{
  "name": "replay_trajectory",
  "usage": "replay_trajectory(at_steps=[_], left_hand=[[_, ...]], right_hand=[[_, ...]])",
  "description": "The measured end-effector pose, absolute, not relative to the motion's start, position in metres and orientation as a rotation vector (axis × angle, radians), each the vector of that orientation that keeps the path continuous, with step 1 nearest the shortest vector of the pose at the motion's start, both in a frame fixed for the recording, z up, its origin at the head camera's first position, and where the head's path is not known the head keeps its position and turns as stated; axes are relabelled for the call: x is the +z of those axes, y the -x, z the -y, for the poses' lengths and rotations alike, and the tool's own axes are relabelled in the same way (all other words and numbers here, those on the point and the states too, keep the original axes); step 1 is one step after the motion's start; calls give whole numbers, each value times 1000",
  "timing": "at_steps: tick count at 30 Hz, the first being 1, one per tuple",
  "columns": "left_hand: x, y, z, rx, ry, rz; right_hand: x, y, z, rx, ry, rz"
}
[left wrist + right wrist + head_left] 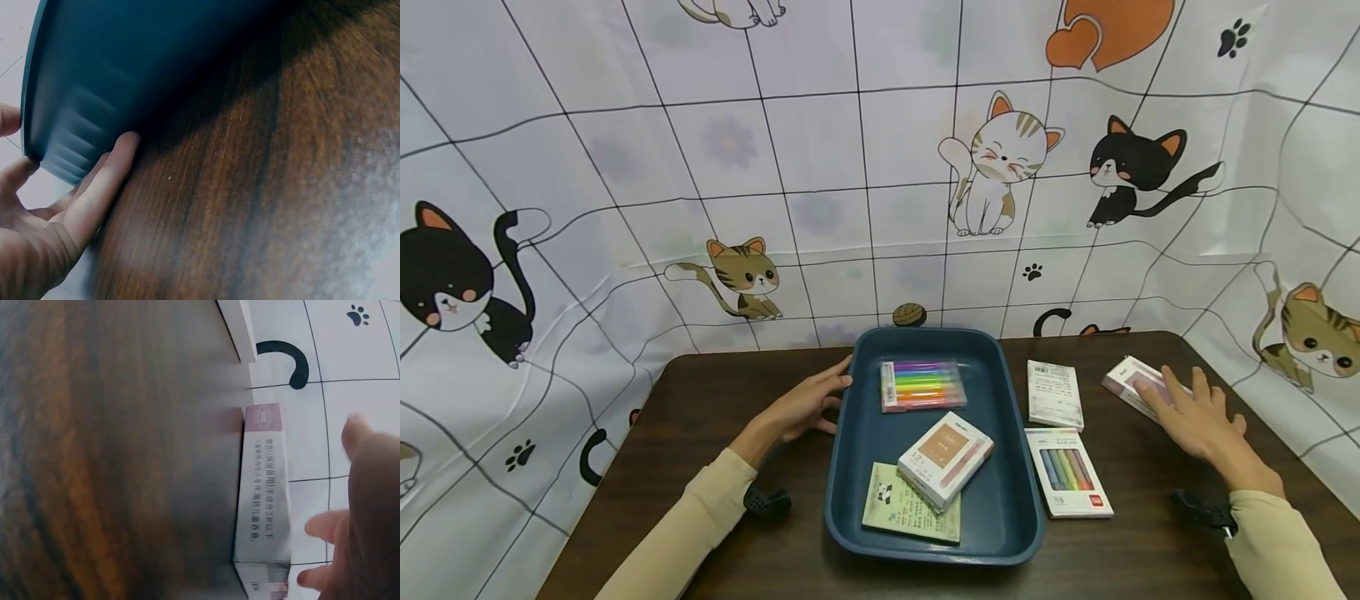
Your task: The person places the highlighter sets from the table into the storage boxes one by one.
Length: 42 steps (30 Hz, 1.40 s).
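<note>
My left hand (808, 406) rests against the left side of a dark blue tray (837, 500). In the left wrist view its fingertips touch the tray's rim and outer wall, with one finger (103, 187) low against the wall. At the right, my right hand (1198, 421) hovers with spread fingers over a white and pink box (1138, 379). The right wrist view shows this box (264, 494) standing apart from the fingers. Inside the tray lie a clear pack of rainbow-coloured pens (922, 385), a white box with a tan label (946, 458) and a green booklet-like pack (898, 504), partly covered by that box.
Between the tray and my right hand lie a white box with printed text (1055, 393) and a white box of coloured pencils (1069, 472), end to end. Everything stands on a dark wooden table (760, 550). A cat-patterned sheet (820, 150) hangs behind it.
</note>
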<state>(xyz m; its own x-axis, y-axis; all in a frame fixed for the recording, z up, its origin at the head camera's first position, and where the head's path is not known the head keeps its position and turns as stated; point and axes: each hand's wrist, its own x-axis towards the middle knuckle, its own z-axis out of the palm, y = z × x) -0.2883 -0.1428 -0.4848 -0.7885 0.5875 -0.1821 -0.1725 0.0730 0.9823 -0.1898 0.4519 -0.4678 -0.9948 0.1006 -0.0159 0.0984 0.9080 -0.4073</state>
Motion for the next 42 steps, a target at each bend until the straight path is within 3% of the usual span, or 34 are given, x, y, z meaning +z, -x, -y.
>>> replay_trajectory(at_steps=[9,22,38,42], left_hand=[[-485,287,144,1784,-425,-1785],[-484,287,144,1786,-424,-1783],[-484,284,145,1839,-360,-1710],[-484,283,145,1852,-340,-1689]], right_hand=[[-481,185,-463,703,206,3026],[-487,193,-468,708,45,2856],[-470,194,-460,697,49,2721],[-468,192,-458,916,140,2748]])
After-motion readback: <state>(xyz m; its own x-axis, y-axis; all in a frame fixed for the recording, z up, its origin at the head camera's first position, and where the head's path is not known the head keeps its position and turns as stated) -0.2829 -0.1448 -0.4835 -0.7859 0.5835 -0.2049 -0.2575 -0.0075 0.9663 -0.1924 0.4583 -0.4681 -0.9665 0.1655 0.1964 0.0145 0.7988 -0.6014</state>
